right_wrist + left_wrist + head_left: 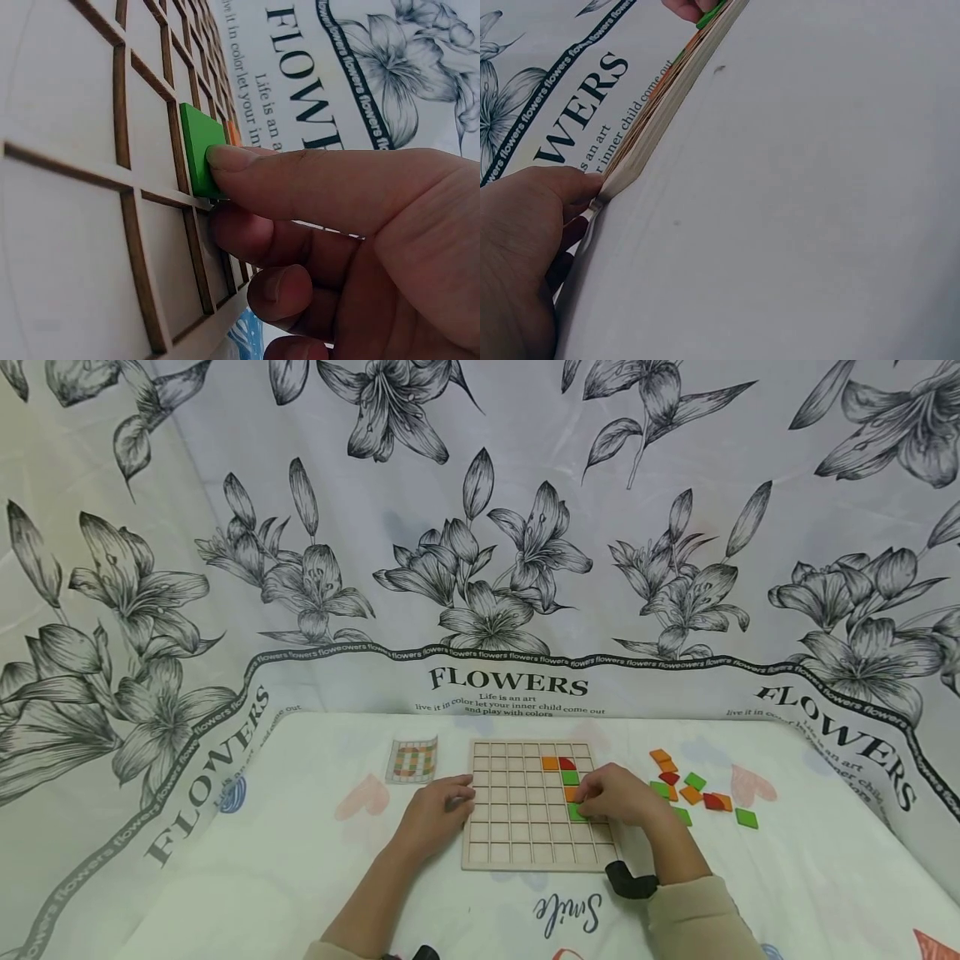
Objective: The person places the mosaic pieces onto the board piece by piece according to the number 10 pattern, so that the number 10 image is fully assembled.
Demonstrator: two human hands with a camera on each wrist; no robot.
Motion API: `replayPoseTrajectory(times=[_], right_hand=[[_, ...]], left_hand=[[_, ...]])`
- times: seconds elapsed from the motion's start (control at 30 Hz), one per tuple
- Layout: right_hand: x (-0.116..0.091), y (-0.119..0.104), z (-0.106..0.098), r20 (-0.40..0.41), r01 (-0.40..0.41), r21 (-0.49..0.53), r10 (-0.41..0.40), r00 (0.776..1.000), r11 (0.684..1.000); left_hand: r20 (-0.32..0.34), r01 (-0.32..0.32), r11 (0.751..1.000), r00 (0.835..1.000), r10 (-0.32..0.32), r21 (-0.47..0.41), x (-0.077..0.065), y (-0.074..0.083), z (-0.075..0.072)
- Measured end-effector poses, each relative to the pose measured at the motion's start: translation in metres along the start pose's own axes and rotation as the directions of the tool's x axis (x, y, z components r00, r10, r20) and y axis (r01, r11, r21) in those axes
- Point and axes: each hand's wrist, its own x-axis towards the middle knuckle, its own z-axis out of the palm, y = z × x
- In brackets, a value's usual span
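A pale wooden grid board lies on the white cloth. My left hand rests against the board's left edge; the left wrist view shows the thumb at that edge. Over the board's right side, my right hand holds a green square tile between thumb and fingers at one cell. In the right wrist view the tile leans slightly out from the grid. Farther up the board sit an orange tile, a red curved tile and another green tile. An orange tile is partly behind my right fingers.
Loose orange, red and green tiles are scattered on the cloth to the right of the board. A small card with a coloured pattern lies to its upper left. A flower-printed curtain stands behind.
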Motion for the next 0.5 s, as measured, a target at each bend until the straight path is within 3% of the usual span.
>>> replayPoseTrajectory(times=[0.3,0.5], right_hand=[[0.000,0.000,0.000,-0.020,-0.006,-0.006,0.006,1.000,1.000],[-0.006,0.019,-0.022,-0.096,-0.031,-0.005,0.031,0.995,1.000]], left_hand=[[-0.004,-0.022,1.000,1.000,0.022,0.007,0.000,0.001,0.000],[-0.002,-0.010,1.000,1.000,0.010,0.007,0.000,0.002,-0.001]])
